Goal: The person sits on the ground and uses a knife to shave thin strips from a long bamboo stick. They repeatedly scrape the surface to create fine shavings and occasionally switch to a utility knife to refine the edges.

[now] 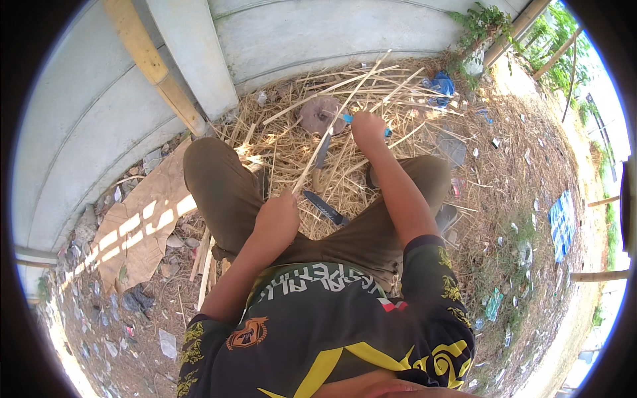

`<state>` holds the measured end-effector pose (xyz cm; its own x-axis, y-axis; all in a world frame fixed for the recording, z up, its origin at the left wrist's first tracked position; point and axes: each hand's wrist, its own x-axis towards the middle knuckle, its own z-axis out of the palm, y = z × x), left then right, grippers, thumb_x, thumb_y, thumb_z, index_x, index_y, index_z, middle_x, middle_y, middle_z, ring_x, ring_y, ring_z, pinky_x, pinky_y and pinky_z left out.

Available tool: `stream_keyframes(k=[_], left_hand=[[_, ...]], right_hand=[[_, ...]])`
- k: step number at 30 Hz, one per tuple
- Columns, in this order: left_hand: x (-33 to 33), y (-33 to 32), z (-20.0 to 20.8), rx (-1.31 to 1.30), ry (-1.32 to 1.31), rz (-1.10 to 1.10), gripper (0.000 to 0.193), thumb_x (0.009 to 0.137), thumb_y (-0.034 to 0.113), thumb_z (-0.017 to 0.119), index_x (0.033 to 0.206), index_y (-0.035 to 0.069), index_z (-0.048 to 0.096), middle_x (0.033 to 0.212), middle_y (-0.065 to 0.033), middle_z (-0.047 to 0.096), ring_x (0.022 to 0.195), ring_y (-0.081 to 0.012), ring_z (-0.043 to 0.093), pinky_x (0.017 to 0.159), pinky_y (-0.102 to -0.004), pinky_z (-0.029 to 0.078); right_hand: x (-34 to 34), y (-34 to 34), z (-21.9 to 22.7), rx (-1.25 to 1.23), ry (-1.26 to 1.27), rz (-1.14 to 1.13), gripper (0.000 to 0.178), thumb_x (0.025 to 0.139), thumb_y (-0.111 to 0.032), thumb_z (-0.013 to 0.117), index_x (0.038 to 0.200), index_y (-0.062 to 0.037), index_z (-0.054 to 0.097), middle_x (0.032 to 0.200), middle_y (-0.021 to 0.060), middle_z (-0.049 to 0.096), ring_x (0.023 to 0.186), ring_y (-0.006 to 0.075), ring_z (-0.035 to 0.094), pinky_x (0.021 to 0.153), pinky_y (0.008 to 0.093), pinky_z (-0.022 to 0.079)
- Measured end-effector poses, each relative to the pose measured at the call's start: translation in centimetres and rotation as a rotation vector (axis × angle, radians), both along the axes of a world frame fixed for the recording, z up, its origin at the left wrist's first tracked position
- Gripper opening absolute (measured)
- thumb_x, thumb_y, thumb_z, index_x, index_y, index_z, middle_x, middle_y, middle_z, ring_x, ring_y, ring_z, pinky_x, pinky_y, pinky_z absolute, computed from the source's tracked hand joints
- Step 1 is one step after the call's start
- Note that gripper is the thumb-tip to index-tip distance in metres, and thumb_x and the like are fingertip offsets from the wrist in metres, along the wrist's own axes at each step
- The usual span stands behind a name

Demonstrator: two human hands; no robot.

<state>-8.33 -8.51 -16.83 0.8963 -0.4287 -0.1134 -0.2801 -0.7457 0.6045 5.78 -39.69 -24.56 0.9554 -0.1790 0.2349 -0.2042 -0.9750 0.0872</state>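
My left hand point(279, 215) is closed on the near end of a long, pale bamboo strip point(342, 109), which slants up and away to the right. My right hand point(369, 131) is wrapped round a blue-handled tool point(348, 119), with blue showing on both sides of the fist. Its working end meets or lies close to the strip; the shape is too small to tell. Between my legs lie a black blade point(325, 207) and another dark blade point(323, 152) with a wooden-looking handle. Beyond the strip sits a round, reddish stone point(317, 118) with a hole in it.
Loose strips and shavings point(345, 169) cover the ground between my bent legs. A pale panel wall point(332, 33) stands ahead, with a bamboo pole point(156, 69) leaning on it. Flattened cardboard point(146, 215) lies at left. Blue plastic point(440, 86) and scattered litter lie at right.
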Motion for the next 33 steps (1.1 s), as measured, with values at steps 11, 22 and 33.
stream_keyframes(k=[11,22,33], left_hand=[[-12.6,14.6,3.2,0.237,0.218,0.011,0.028,0.105,0.028,0.048,0.096,0.002,0.055,0.064,-0.0263,0.059,0.065,-0.0477,0.063,0.058,-0.0543,0.048],[-12.8,15.1,0.0,-0.172,0.299,0.069,0.041,0.107,0.033,0.048,0.085,-0.002,0.053,0.059,-0.0174,0.046,0.054,-0.0290,0.046,0.056,-0.0403,0.039],[-9.7,15.1,-2.3,-0.430,0.804,0.151,0.046,0.107,0.037,0.050,0.078,0.003,0.059,0.057,0.0049,0.044,0.050,-0.0041,0.037,0.048,-0.0233,0.029]], right_hand=[[0.7,-13.7,1.5,0.128,0.058,-0.444,0.021,0.086,-0.019,0.063,0.097,-0.0059,0.076,0.099,0.0170,0.075,0.096,0.0348,0.073,0.079,0.0431,0.059],[-0.2,-11.7,3.5,1.783,-0.176,-0.342,0.044,0.095,-0.041,0.062,0.093,0.0031,0.064,0.055,0.0034,0.050,0.047,0.0180,0.051,0.047,0.0378,0.043],[-5.2,-8.0,10.6,2.359,-0.536,0.035,0.050,0.109,-0.041,0.040,0.105,0.0042,0.062,0.053,-0.0068,0.025,0.044,0.0068,0.027,0.044,0.0259,0.027]])
